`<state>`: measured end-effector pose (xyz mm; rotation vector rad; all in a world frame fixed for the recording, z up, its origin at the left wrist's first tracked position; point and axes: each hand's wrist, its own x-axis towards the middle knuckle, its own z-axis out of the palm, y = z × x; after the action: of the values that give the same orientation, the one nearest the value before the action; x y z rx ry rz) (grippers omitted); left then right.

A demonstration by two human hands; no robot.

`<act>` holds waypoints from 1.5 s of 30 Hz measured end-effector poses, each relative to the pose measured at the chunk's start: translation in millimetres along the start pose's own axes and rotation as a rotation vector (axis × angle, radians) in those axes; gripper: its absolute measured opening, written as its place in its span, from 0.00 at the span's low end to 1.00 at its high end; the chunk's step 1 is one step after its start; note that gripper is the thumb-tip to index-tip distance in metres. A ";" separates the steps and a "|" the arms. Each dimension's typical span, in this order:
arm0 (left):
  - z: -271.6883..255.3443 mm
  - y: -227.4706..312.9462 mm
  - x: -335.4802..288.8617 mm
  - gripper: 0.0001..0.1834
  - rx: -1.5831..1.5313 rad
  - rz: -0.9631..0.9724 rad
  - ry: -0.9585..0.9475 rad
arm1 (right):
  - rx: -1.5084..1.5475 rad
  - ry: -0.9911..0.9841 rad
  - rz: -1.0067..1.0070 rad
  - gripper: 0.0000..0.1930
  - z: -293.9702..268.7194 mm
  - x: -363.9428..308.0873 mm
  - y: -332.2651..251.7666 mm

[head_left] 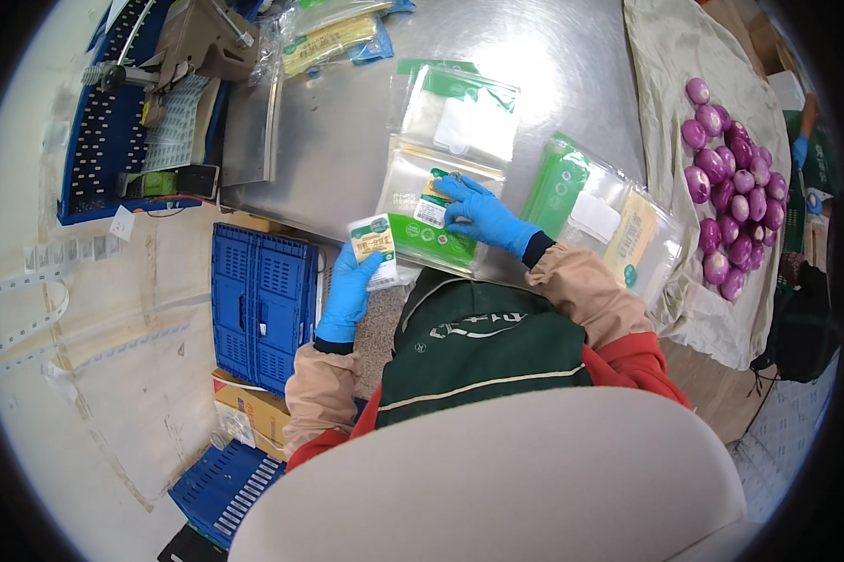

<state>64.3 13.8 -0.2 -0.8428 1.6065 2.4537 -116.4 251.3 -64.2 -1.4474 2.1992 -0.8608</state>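
Observation:
Both of my hands wear blue gloves. My left hand (350, 288) is closed around a small stack of printed labels (372, 240) in white, green and yellow, held just off the table's near edge. With fingers stretched out, my right hand (488, 215) lies on a similar label (431, 208) on a clear plastic bag (403, 178) with a green printed band. Its fingertips cover the label's upper right part. Beyond it lies another clear bag with a green band (489, 98). To the right are more green-banded bags (555, 183), with a yellowish label (631, 228) on them.
Purple onions (729, 192) lie on a beige cloth (661, 84) at the right. Filled packages (328, 47) sit at the far left of the metal table (572, 56). Blue crates (258, 300) and a cardboard box (258, 412) stand at the left. Another person's gloved hand (799, 150) shows at the far right.

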 end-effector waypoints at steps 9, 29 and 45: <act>2.6 2.6 13.3 0.18 -0.112 -0.014 -0.061 | 0.018 0.046 -0.024 0.11 -3.3 -2.2 -7.6; 40.6 9.6 45.6 0.21 0.387 -0.285 -0.423 | 0.198 0.040 0.361 0.29 -26.4 16.8 -28.7; 0.2 9.5 13.3 0.16 0.061 0.073 -0.037 | 0.029 0.062 0.044 0.08 -5.6 -5.1 -12.6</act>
<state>49.7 6.9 1.1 -0.7386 1.7190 2.4396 -109.1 254.0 -51.7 -1.3714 2.2453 -0.9309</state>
